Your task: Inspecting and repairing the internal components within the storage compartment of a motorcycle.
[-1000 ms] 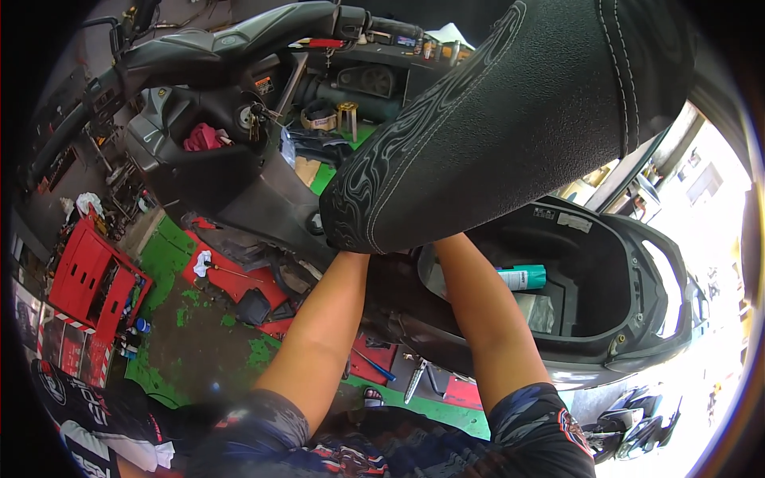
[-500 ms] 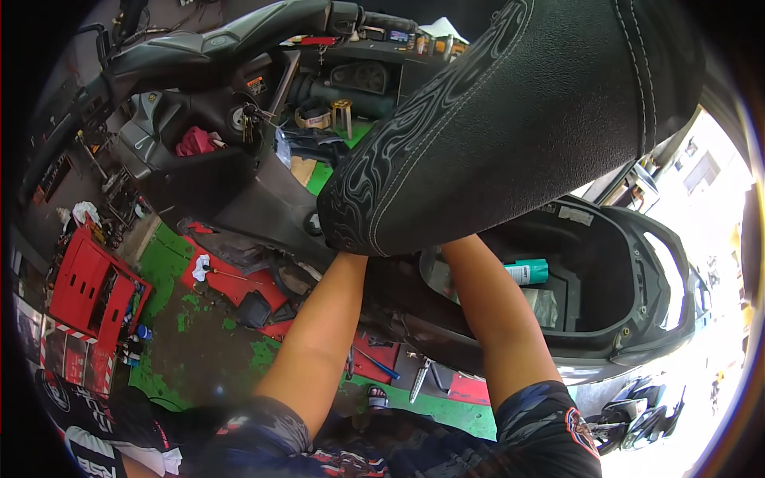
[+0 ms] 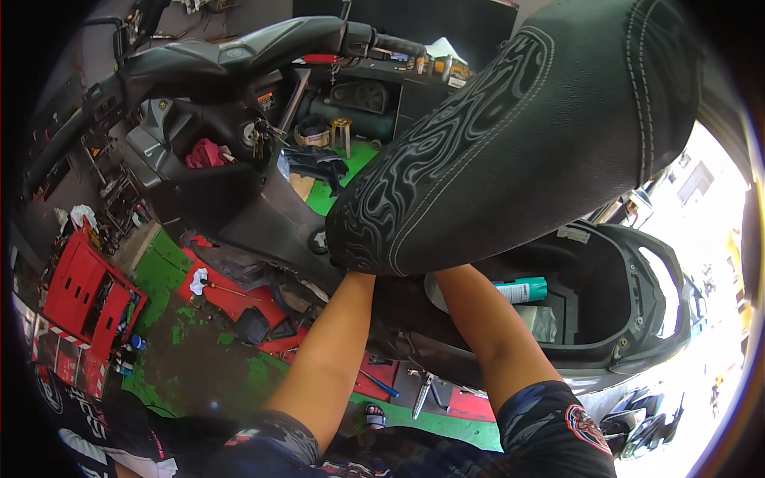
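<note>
We are reaching both forearms under the raised scooter seat (image 3: 510, 151), into the front of the storage compartment (image 3: 613, 319). Both hands are hidden beneath the seat, so we cannot tell their grip. Next, working by feel seems likely.

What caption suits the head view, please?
Both forearms reach beneath a scooter's raised seat into the storage compartment; hands hidden.

Red tool cart (image 3: 84, 299), red rag (image 3: 205, 153), teal spray can (image 3: 522, 289), green floor (image 3: 163, 267)
</note>
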A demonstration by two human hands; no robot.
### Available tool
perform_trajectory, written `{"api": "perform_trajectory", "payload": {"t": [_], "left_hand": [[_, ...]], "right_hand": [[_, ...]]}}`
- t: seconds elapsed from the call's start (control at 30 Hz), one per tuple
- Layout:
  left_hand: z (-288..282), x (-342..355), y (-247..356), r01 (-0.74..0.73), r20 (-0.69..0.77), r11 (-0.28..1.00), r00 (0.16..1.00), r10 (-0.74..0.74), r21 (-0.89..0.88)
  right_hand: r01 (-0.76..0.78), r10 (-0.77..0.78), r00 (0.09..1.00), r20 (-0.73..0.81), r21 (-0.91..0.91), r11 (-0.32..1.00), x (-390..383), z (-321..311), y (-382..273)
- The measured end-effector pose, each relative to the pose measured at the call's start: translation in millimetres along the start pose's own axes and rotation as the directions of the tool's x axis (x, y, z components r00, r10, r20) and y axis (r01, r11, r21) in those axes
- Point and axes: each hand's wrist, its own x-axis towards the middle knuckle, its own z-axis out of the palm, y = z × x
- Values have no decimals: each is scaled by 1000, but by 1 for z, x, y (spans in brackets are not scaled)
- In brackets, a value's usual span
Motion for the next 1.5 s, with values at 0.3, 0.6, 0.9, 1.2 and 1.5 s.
{"api": "perform_trajectory", "payload": {"t": [0.3, 0.6, 0.9, 1.2, 1.5], "left_hand": [[2, 6, -5, 53, -27, 998, 998, -54, -37], [11, 3, -3, -15, -52, 997, 999, 11, -72], [4, -7, -8, -141, -22, 985, 990, 139, -100], [38, -1, -41, -334, -90, 943, 939, 331, -13], [42, 3, -98, -35, 248, 996, 969, 14, 81]], "right_hand": [[-59, 42, 990, 135, 128, 990, -20, 8, 3], [-92, 60, 984, 166, 196, 976, -3, -13, -9], [-129, 102, 988, 114, 268, 955, 20, -43, -20], [-397, 441, 863, 247, -207, 894, 22, -63, -19], [-216, 223, 974, -46, 116, 969, 14, -42, 3]]}}
